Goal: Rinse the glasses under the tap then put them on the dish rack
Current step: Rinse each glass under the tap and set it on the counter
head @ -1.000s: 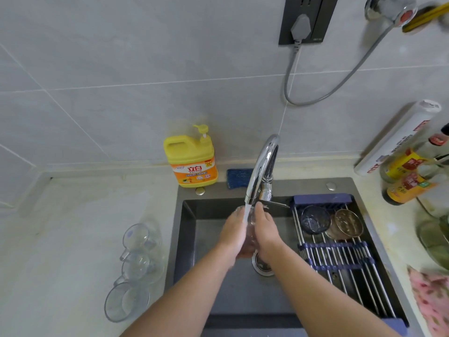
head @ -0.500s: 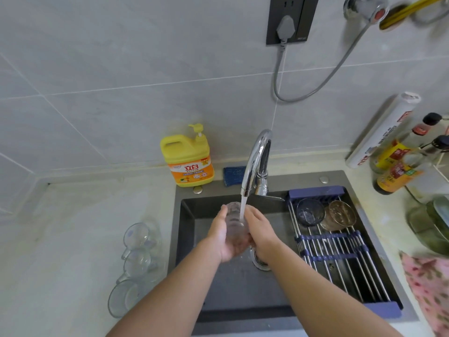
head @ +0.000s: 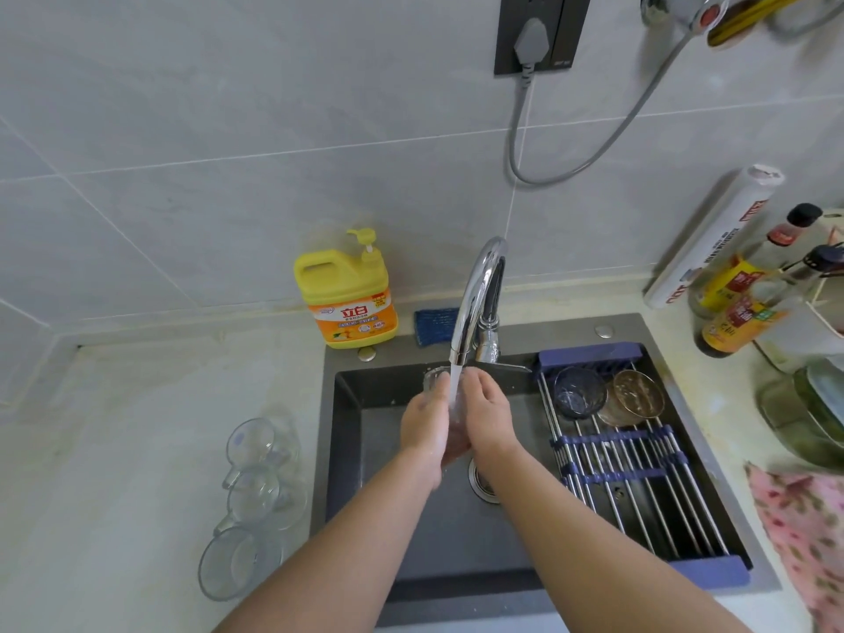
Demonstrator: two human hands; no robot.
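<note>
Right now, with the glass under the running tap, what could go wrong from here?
1. The glass is wet, held between the left hand and right hand under the tap; it may slip and strike the sink.
2. A dark glass and an amber glass already sit at the dish rack far end; setting this one beside them could knock them.
3. Three glasses lie on their sides on the counter near the left forearm; a bump might roll them.

I can make out only the rim of the glass (head: 436,374). The left hand (head: 424,427), the right hand (head: 488,413) and the running water (head: 454,390) hide the rest. The right forearm (head: 571,518) covers part of the drain (head: 477,486). At the right edge of the bench (head: 137,450), the frame crops the pink cloth (head: 804,532).
</note>
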